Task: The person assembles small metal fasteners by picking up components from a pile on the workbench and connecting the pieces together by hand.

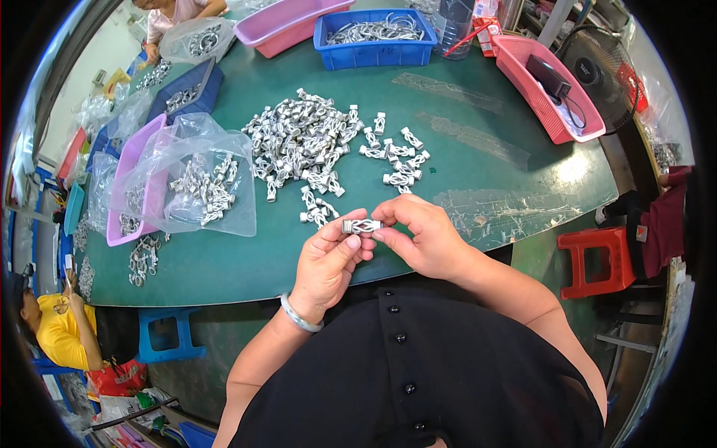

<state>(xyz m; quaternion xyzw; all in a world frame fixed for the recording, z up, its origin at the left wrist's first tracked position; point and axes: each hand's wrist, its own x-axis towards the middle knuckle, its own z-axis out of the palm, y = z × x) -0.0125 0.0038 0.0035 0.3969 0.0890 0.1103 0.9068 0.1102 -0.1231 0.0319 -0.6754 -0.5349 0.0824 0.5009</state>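
Note:
Between my two hands, above the table's near edge, is a silver metal fitting (363, 226) with an open twisted middle and ribbed ends. My left hand (328, 257) pinches its left end between thumb and fingers. At its right end, the thumb and forefinger of my right hand (422, 235) close on it. Just beyond my hands lie a few like fittings (317, 207). A large heap of the same fittings (299, 138) covers the middle of the table, with a smaller scatter (396, 158) to its right.
A clear plastic bag of fittings (209, 187) lies beside a pink basket (134, 179) at left. Farther back stand a blue tray of metal rings (373, 54) and a pink tray (280, 30). A pink basket (523, 71) and fan (597, 75) are at right. The green table (478, 179) bears peeling tape.

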